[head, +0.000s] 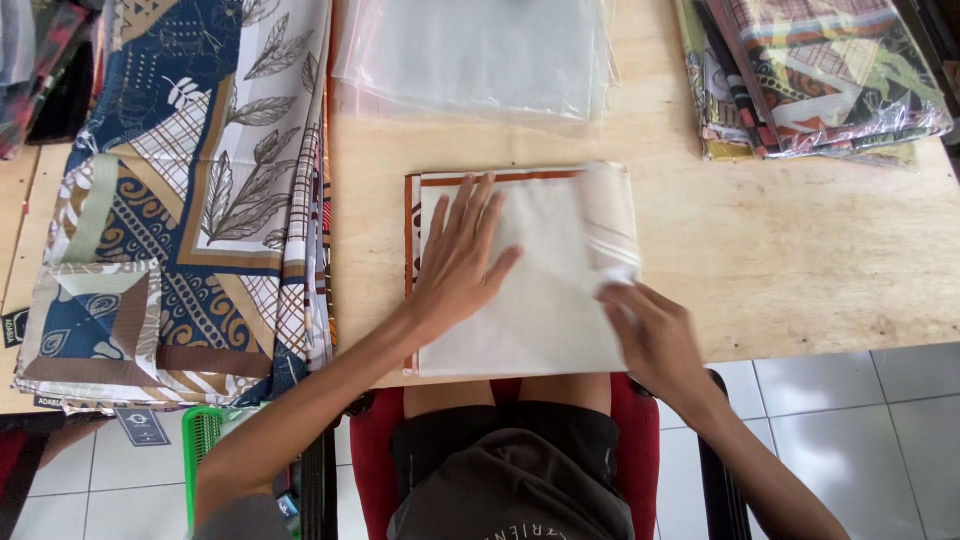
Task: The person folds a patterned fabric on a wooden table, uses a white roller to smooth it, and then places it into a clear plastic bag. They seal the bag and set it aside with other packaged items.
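Folded cloth: a cream cloth with a brown border lay folded into a rectangle at the near edge of the desk, straight in front of the seated person.
Left hand: the left hand lay flat on the cloth's left half, fingers spread apart, palm pressing down, gripping nothing.
Right hand: the right hand was at the cloth's near right corner, fingers closed on the cloth's edge; the part above it was blurred.
Desk: the desk was pale bare plywood with visible grain, its near edge running just below the cloth.
Left of the cloth: a stack of patterned fabrics in blue, brown and cream, printed with leaves, lay spread just beside the cloth and reached the desk's left end.
Far side: a pile of clear plastic bags lay beyond the cloth, apart from it.
Far right: a stack of bagged patterned fabrics sat at the desk's far right corner, well apart from the cloth.
Floor: white tiles with dark joints showed below the desk edge.
Seat: a red chair with dark armrests held the person.
Lower left: a green plastic basket stood on the floor.
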